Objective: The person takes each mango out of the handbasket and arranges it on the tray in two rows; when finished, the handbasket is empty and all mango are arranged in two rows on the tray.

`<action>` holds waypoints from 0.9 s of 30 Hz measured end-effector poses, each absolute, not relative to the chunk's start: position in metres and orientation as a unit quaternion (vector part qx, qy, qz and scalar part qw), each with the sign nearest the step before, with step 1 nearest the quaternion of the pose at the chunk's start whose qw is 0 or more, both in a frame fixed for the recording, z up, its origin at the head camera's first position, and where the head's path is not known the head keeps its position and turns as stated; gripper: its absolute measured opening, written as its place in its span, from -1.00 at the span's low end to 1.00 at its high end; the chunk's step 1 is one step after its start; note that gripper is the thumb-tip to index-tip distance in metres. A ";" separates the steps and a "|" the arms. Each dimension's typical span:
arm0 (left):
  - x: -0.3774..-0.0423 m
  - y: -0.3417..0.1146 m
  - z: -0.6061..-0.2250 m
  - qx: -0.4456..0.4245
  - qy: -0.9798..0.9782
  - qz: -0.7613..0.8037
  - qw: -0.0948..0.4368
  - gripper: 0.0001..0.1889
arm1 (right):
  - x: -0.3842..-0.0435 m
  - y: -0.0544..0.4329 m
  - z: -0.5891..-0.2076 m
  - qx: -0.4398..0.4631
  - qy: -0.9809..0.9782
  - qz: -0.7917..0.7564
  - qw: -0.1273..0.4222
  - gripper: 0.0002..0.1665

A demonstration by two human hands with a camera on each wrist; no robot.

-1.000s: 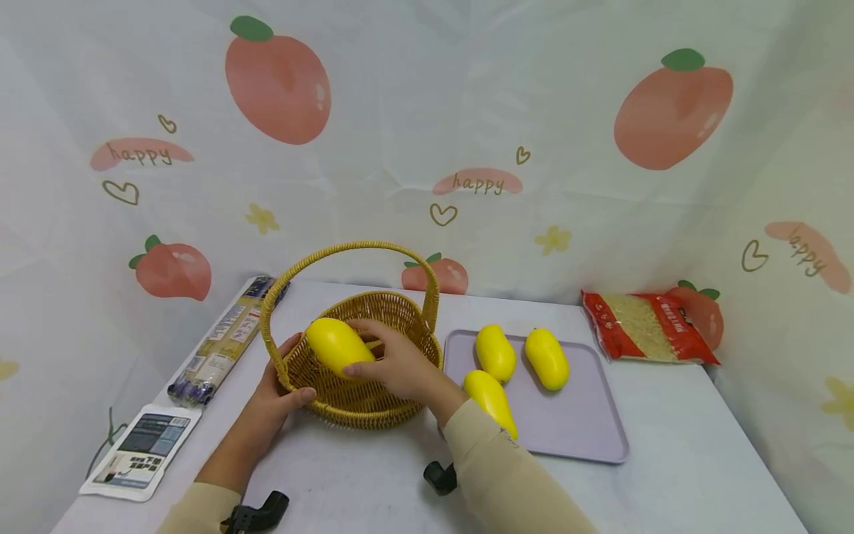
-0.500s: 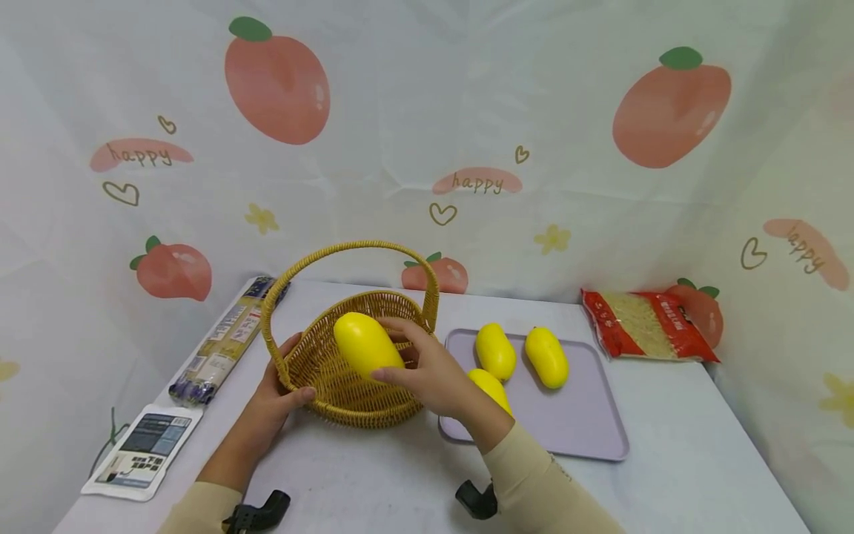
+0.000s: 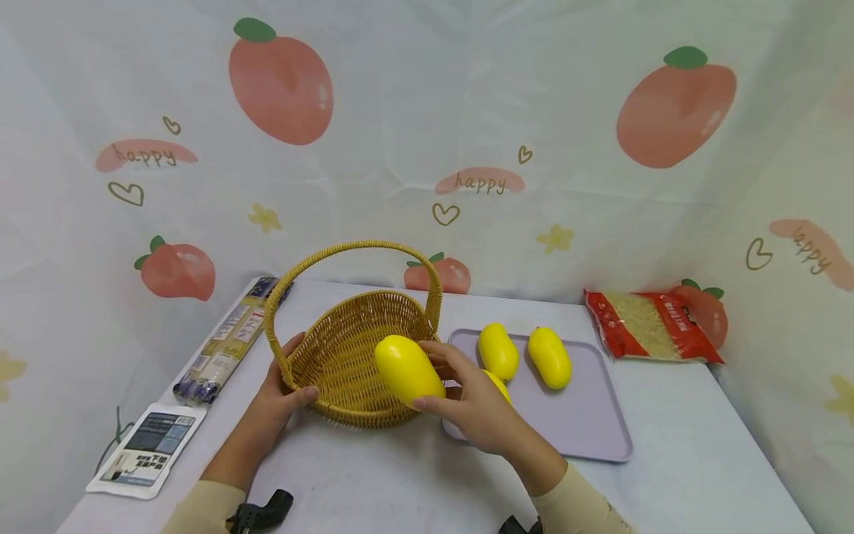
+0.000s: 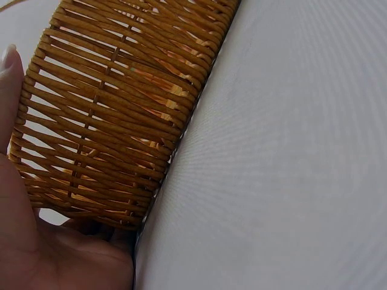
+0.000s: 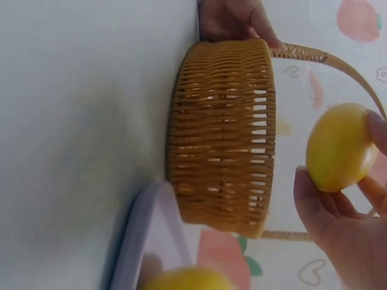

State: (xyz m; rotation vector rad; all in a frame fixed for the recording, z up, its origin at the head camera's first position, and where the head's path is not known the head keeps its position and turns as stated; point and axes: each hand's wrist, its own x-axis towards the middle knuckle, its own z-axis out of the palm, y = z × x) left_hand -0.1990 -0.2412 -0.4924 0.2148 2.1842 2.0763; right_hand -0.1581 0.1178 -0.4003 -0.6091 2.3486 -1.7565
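Observation:
A yellow mango [image 3: 407, 368] is held in my right hand [image 3: 483, 404], thumb on the near side and fingers behind it. In the right wrist view the mango [image 5: 340, 147] hangs above the level of the basket's rim. My left hand [image 3: 275, 397] grips the left side of the woven basket [image 3: 347, 404] at the base of its arched handle, thumb over the rim. The basket's inside shows bare weave. On the lilac tray [image 3: 580, 426] to the right lie more mangoes [image 3: 549, 358], one of them partly hidden behind my right hand.
A red bag of grain or pasta [image 3: 650, 326] lies at the back right of the white table [image 3: 373, 482]. Along the left edge are a long pack of noodles [image 3: 230, 341] and a white pouch [image 3: 148, 451]. A printed curtain [image 3: 387, 111] closes off the back.
My right hand has carried the mango from over the middle of the basket to the right, over its right front rim toward the tray. My left hand stays on the basket.

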 end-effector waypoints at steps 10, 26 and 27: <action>-0.199 -0.243 -0.495 0.066 0.721 0.687 0.059 0.04 | -0.138 0.151 -0.411 -0.179 0.791 -0.582 0.055 -0.18; -0.198 -0.240 -0.493 0.062 0.723 0.685 0.060 0.04 | -0.113 0.218 -0.421 -0.066 0.830 -0.554 -0.004 -0.09; -0.198 -0.240 -0.493 0.061 0.724 0.685 0.060 0.04 | -0.113 0.223 -0.423 -0.059 0.832 -0.552 -0.006 -0.08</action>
